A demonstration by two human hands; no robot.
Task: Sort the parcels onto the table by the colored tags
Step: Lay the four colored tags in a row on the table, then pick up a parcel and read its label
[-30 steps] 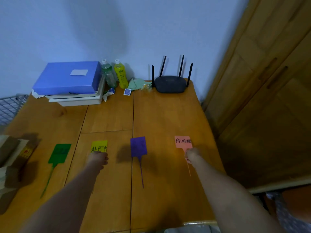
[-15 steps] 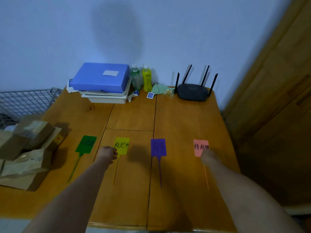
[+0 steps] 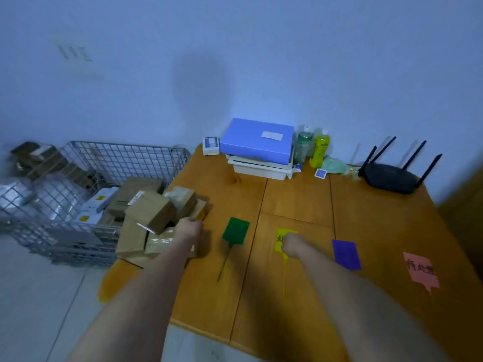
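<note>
Two hands out: left grip (image 3: 188, 229) touching parcels (image 3: 154, 218); rt grip (image 3: 292, 244) over yellow tag (image 3: 280, 237).

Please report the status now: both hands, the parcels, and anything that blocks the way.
Left hand reaching the cardboard parcels, grip unclear. Right hand over the yellow tag, grip unclear. No parcel beside any tag yet. Nothing blocking.
</note>
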